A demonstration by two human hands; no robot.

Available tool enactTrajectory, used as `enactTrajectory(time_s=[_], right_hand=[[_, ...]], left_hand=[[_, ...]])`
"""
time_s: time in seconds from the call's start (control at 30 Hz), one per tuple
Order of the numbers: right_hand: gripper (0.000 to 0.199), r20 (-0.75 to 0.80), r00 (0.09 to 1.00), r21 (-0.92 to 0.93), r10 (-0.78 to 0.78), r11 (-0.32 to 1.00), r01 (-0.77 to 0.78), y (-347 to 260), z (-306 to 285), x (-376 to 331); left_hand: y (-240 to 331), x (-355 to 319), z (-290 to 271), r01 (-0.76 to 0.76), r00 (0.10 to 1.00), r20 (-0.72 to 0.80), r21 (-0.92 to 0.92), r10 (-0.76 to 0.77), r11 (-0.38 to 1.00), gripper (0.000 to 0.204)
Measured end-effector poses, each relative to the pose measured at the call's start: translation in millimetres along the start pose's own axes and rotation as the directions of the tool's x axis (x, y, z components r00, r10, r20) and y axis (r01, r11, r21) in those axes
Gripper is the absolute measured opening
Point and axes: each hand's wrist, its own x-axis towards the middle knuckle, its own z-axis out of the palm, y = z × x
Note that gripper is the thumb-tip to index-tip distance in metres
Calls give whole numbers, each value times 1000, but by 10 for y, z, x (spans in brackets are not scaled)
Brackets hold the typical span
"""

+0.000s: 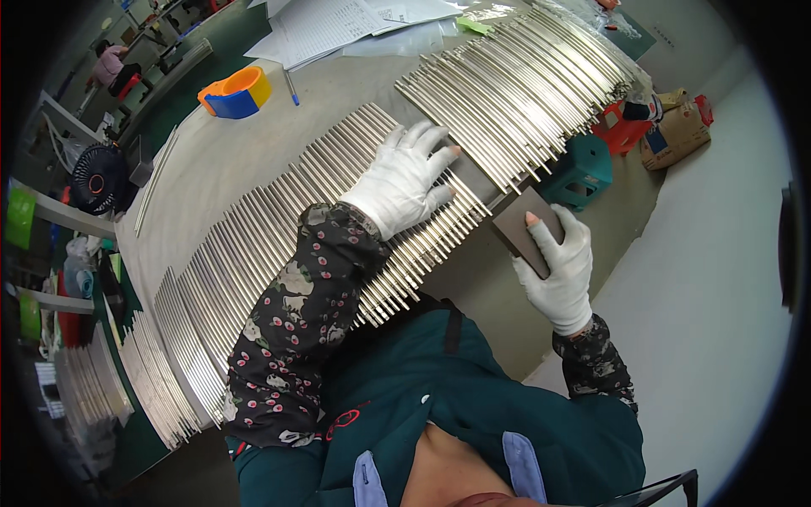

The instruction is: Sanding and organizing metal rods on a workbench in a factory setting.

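Note:
Long rows of thin silver metal rods (pixel 279 207) lie side by side across a grey-topped table (pixel 203 156). My left hand (pixel 404 179), in a white glove with some bare fingertips, rests palm down on the right end of the middle row, its fingers apart. Farther right, another batch of rods (pixel 515 97) lies past a narrow gap. My right hand (pixel 562 266), also gloved, grips a flat grey-brown rectangular block (pixel 525 226) just off the table's near right edge, close to the rod ends. The block's far side and some right fingers are hidden.
An orange-and-blue ring-shaped object (pixel 238 93), a pen (pixel 292 89) and paper sheets (pixel 329 34) lie toward the back. A black fan (pixel 100 179) stands left. Beyond the right edge are a teal stool (pixel 581 171) and a cardboard box (pixel 676 142). A person (pixel 110 68) sits far off.

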Motion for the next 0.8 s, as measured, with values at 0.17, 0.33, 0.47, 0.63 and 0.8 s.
enactTrajectory(time_s=[0.17,0.33,0.47,0.63,0.8], right_hand=[[58,-12,1000,9,-4,1000,4,2,35,9],[59,-7,1000,11,-22,1000,22,-47,27,87],[60,14,997,191,-77,979,73,-318,30,121],[59,8,999,-79,-31,996,31,-97,51,197],[59,90,970,321,-225,929,186,-386,-14,173]], left_hand=[[-30,-74,52,0,987,161,166,-27,986,58],[-18,46,82,4,992,124,139,-22,990,54],[-42,32,111,-3,995,95,114,-8,994,53],[16,41,39,12,988,150,101,-27,995,55],[-24,-12,49,14,990,138,95,-27,995,58]])
